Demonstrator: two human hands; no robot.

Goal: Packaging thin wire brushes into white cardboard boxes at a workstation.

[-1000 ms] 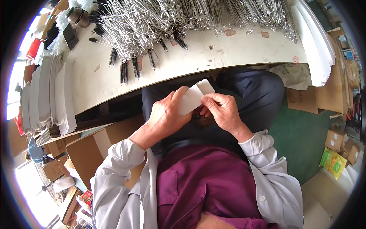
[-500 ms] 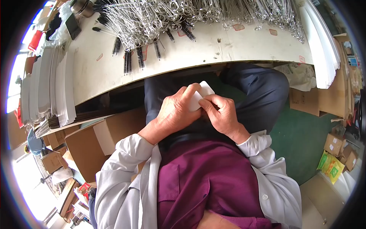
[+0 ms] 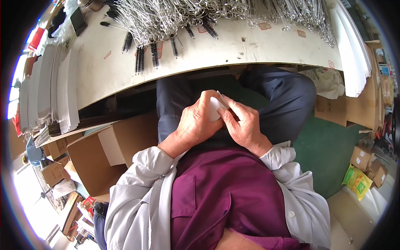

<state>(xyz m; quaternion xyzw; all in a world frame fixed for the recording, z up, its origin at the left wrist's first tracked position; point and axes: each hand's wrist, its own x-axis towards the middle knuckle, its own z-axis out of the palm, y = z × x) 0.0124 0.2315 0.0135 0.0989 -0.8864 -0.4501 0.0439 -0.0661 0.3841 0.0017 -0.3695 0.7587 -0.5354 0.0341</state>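
Note:
Above my lap, both hands hold a small piece of white card [image 3: 214, 109] that looks folded. My left hand [image 3: 195, 121] is closed round its left side, the forefinger arched over the top. From the other side my right hand [image 3: 243, 123] pinches it, thumb on the near face and fingers behind. Part of the card is hidden by the fingers, so its full shape cannot be seen. Beyond my knees, on the pale table [image 3: 225, 52], lies a big heap of wire-handled brushes [image 3: 166, 18] with looped ends. Several black bristle heads [image 3: 155, 56] point toward me.
Stacks of white card sheets stand at the table's left [image 3: 46, 89] and right [image 3: 350, 54] ends. An open cardboard box [image 3: 93, 160] sits low on my left. Small cartons [image 3: 361, 157] and a yellow-green packet [image 3: 357, 182] lie at the right. A metal cup [image 3: 90, 4] stands far left.
The white card has turned and folded between my fingers: its far part showed a broad face before and is now seen nearly edge-on. My left forearm has shifted slightly to the right.

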